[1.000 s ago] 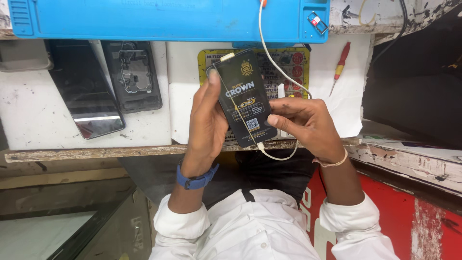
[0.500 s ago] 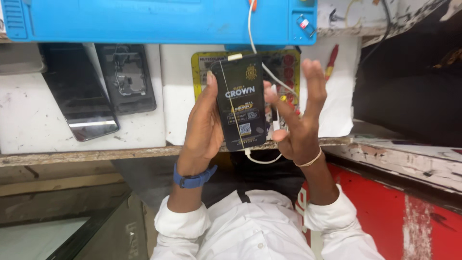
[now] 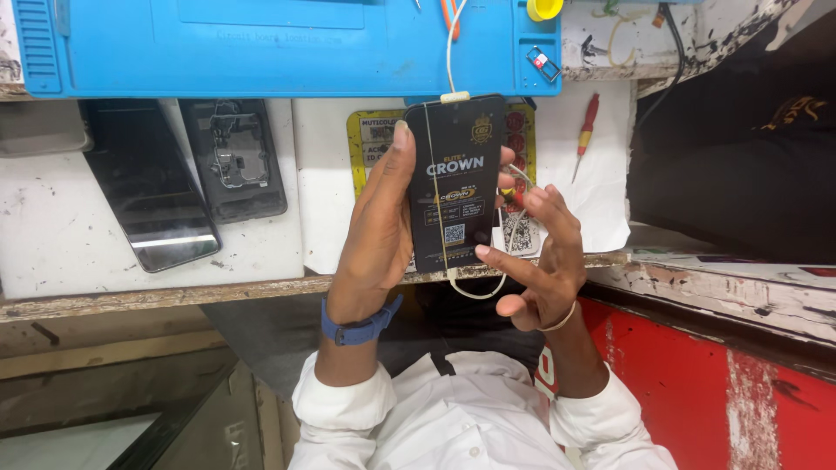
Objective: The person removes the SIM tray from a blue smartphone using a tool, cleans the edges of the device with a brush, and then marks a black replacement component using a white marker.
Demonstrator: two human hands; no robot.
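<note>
Rt hand (image 3: 540, 261) dropped lower, fingers apart; lt hand (image 3: 379, 231) fingers clamped on phone (image 3: 457, 178), hiding its edge.

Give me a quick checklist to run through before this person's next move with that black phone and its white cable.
1. Left hand grips the black phone along its edge: ok.
2. White cable plugged into the phone's top end: ok, connector seated.
3. Right hand free of the phone: ok, fingers spread, one fingertip at its lower edge.
4. Cable slack clear of fingers: not ok, a loop runs by the right hand.
5. Red screwdriver within reach on the white sheet: ok.
6. Phone switched on: cannot tell.
</note>
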